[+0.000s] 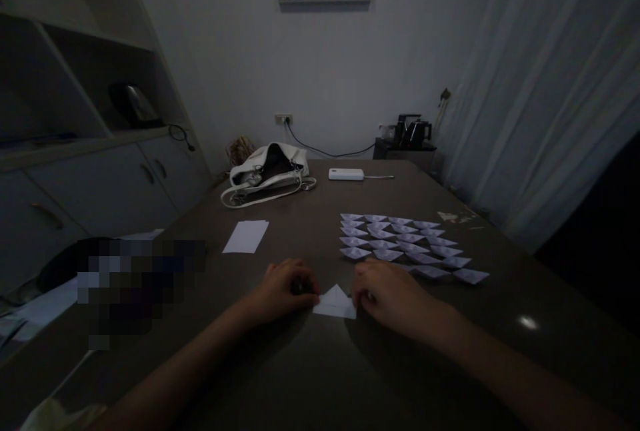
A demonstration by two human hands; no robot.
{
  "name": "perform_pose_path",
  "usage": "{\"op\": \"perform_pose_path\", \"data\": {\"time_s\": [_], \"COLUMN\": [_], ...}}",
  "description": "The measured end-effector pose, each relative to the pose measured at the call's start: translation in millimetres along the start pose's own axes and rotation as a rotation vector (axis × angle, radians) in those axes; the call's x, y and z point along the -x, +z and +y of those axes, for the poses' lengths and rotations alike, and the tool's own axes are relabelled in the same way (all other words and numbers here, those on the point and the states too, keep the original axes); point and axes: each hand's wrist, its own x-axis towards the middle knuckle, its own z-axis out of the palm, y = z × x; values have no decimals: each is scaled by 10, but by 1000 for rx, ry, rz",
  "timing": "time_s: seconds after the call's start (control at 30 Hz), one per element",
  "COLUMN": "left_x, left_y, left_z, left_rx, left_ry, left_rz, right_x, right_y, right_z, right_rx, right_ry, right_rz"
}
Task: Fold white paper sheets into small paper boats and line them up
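A small folded white paper [336,303], with a triangular peak and a flat lower band, is held just at the table top between my two hands. My left hand [289,289] pinches its left corner between thumb and fingers. At the opposite corner my right hand [384,292] is closed on the paper, its fingertips partly hidden behind the hand. Several folded paper boats [400,244] stand in rows just beyond my right hand, and that hand hides part of the front row. A stack of white paper sheets [246,236] lies beyond my left hand.
A white handbag [270,171] sits at the table's far left, beside a white power bank [346,175] with a short cable. Paper scraps [453,217] lie near the right edge. A pixelated patch [140,284] covers the left side. Kettles [415,132] stand behind the table.
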Motion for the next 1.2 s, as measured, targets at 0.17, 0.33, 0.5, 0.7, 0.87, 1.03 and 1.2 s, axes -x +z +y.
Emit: {"op": "perform_pose_path", "data": {"time_s": [0.17,0.33,0.5,0.7,0.87,1.03,1.2], "left_x": [-3,5,15,20,7,-27,-23], "left_y": [6,21,3,-3,-23,-159,-305], "left_z": [-19,-49,-39,-16,-83,-266,-483], "left_rx": [5,0,-12,-16,14,-9,-223], "left_ry": [-6,-4,-3,-31,21,-18,-74], "left_rz": [8,34,16,13,28,109,282], "right_x": [-38,-33,-23,-35,-36,-19,-9], "right_y": [79,165,226,95,20,33,97], "right_z": [-53,-90,-99,-65,-72,-75,-52], "right_rx": [2,18,-2,112,93,65,42], "right_ry": [-171,-283,-248,-215,-222,-216,-257], "right_rz": [117,-15,-60,-134,-159,-153,-96]}}
